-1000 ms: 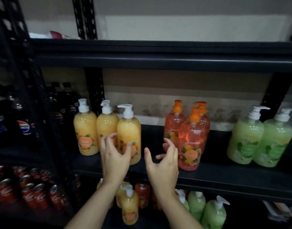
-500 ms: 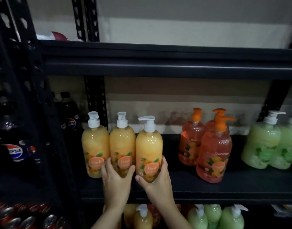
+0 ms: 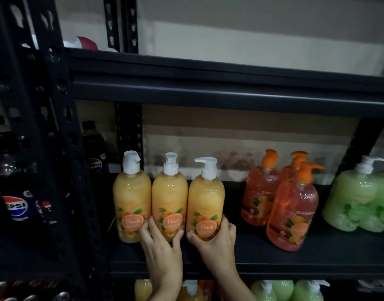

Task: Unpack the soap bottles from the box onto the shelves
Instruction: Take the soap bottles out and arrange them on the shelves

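Head view: hands [image 3: 163, 253] curled around peach bottles [image 3: 205, 200]

Far left, behind the black perforated upright [image 3: 58, 131]: dark cola bottle [image 3: 14, 192], standing, red-white-blue Pepsi label facing out. Second Pepsi bottle [image 3: 93, 148] deeper back, just right of the upright, cap on. Small blurred label between the two; item not identifiable. Bottom-left corner: red cans [image 3: 4, 292], silver tops showing, packed close. On the upper shelf [image 3: 208, 68], left end: red-and-white object [image 3: 83, 43], too blurred to name. Back wall [image 3: 241, 135]: brown band above a pale, stained band.
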Motion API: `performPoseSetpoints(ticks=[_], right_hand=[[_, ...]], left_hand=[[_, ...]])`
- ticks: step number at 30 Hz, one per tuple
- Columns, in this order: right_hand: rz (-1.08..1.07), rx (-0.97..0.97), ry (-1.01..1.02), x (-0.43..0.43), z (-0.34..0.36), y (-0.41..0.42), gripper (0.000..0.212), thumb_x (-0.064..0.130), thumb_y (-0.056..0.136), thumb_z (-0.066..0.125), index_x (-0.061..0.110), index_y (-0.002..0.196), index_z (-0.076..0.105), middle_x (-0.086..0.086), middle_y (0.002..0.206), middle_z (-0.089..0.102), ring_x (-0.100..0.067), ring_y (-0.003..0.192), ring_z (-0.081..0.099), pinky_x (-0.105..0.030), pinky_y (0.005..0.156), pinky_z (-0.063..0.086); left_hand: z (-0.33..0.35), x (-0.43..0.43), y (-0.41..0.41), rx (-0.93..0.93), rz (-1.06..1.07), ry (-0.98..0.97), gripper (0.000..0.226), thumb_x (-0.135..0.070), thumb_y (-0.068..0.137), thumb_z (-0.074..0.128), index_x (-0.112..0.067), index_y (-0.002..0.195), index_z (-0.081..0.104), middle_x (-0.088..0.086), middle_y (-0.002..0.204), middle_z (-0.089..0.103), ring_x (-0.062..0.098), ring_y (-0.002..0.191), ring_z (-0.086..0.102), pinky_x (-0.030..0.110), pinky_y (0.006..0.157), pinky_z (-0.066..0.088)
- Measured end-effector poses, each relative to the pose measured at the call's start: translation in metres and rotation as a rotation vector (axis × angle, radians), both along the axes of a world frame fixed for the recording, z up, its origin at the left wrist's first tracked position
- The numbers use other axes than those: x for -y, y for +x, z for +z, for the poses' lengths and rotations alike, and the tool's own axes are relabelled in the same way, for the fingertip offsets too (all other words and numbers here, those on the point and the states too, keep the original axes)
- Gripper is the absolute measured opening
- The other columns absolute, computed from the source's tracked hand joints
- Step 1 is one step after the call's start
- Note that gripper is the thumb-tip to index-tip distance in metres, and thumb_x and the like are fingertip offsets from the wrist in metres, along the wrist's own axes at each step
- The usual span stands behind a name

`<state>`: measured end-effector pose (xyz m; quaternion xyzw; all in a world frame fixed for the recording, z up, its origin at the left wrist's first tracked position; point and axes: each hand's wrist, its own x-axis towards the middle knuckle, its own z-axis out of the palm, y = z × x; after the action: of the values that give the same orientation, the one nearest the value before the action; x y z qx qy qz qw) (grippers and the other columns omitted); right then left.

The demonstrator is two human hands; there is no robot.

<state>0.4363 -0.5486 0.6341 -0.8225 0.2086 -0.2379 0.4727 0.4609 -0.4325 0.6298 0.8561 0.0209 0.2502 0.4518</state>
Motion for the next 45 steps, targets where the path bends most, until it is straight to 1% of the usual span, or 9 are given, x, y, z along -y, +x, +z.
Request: performPoseSetpoints(ticks=[4, 6, 11, 14, 17, 20, 28, 34, 45], right_hand=[[0.002, -0.029, 0.015, 0.006, 0.005, 0.02, 0.104, 0.047, 0.06, 0.088, 0.024, 0.144, 0.031, -0.004, 0.132, 0.032, -0.024, 0.133, 0.03, -0.04, 0.109, 0.037], [0.018, -0.011, -0.01, 0.012, 0.007, 0.03, 0.101, 0.046, 0.062, 0.087, 0.023, 0.144, 0.033, -0.007, 0.134, 0.035, -0.026, 0.13, 0.034, -0.038, 0.105, 0.038], [0.024, 0.015, 0.011, 0.025, 0.005, 0.049, 0.09, 0.039, 0.062, 0.089, 0.017, 0.136, 0.042, -0.001, 0.116, 0.036, -0.028, 0.117, 0.049, -0.037, 0.093, 0.047], [0.043, 0.012, 0.027, 0.029, 0.004, 0.051, 0.088, 0.041, 0.063, 0.088, 0.019, 0.133, 0.04, -0.001, 0.121, 0.037, -0.019, 0.108, 0.051, -0.033, 0.086, 0.048], [0.074, 0.048, 0.115, 0.031, 0.002, 0.052, 0.082, 0.04, 0.061, 0.088, 0.026, 0.128, 0.042, 0.006, 0.116, 0.052, -0.012, 0.102, 0.058, -0.027, 0.079, 0.048], [0.088, 0.04, 0.147, 0.033, 0.0, 0.053, 0.082, 0.043, 0.061, 0.088, 0.029, 0.127, 0.041, 0.01, 0.104, 0.064, -0.013, 0.094, 0.066, -0.025, 0.075, 0.051], [0.104, 0.036, 0.121, 0.033, 0.001, 0.053, 0.077, 0.052, 0.06, 0.081, 0.047, 0.121, 0.034, 0.018, 0.107, 0.059, -0.007, 0.095, 0.062, -0.026, 0.076, 0.052], [0.059, 0.008, 0.08, 0.029, -0.002, 0.059, 0.084, 0.061, 0.058, 0.077, 0.038, 0.129, 0.038, 0.012, 0.116, 0.057, -0.012, 0.1, 0.063, -0.033, 0.079, 0.055], [0.071, 0.029, 0.134, 0.027, -0.003, 0.065, 0.091, 0.058, 0.054, 0.081, 0.042, 0.131, 0.036, 0.015, 0.115, 0.06, -0.008, 0.101, 0.064, -0.034, 0.082, 0.058]], left_hand=[[-0.002, 0.0, 0.003, -0.009, 0.013, -0.016, 0.092, -0.034, 0.068, 0.085, 0.002, 0.14, 0.04, 0.013, 0.134, 0.037, 0.037, 0.123, 0.045, 0.051, 0.098, 0.045], [-0.004, -0.001, 0.006, 0.007, 0.016, -0.021, 0.093, -0.034, 0.066, 0.085, 0.001, 0.14, 0.041, 0.012, 0.132, 0.038, 0.036, 0.123, 0.044, 0.052, 0.099, 0.046], [-0.009, 0.002, 0.01, 0.011, 0.031, -0.044, 0.093, -0.029, 0.063, 0.088, 0.001, 0.139, 0.043, 0.015, 0.128, 0.041, 0.039, 0.12, 0.046, 0.053, 0.097, 0.045], [-0.006, 0.006, 0.01, -0.019, 0.044, -0.086, 0.096, -0.031, 0.061, 0.09, -0.002, 0.139, 0.043, 0.016, 0.132, 0.042, 0.039, 0.121, 0.047, 0.052, 0.096, 0.047], [0.004, 0.013, 0.008, -0.08, 0.074, -0.131, 0.102, -0.037, 0.059, 0.09, -0.003, 0.142, 0.042, 0.018, 0.139, 0.044, 0.038, 0.125, 0.047, 0.048, 0.098, 0.044], [0.01, 0.021, 0.011, -0.109, 0.063, -0.214, 0.1, -0.028, 0.061, 0.09, -0.006, 0.144, 0.038, 0.018, 0.14, 0.048, 0.038, 0.127, 0.047, 0.047, 0.102, 0.042], [0.015, 0.027, 0.043, -0.161, -0.055, -0.228, 0.087, -0.021, 0.07, 0.084, -0.014, 0.139, 0.032, 0.011, 0.132, 0.052, 0.034, 0.123, 0.05, 0.046, 0.099, 0.045], [0.009, 0.019, 0.059, -0.08, -0.126, -0.045, 0.08, -0.017, 0.074, 0.081, -0.007, 0.137, 0.032, 0.018, 0.124, 0.051, 0.035, 0.118, 0.05, 0.04, 0.094, 0.045], [0.005, 0.019, 0.066, -0.112, -0.152, -0.125, 0.079, -0.007, 0.078, 0.074, -0.012, 0.143, 0.027, 0.017, 0.132, 0.046, 0.034, 0.126, 0.044, 0.043, 0.102, 0.041]])
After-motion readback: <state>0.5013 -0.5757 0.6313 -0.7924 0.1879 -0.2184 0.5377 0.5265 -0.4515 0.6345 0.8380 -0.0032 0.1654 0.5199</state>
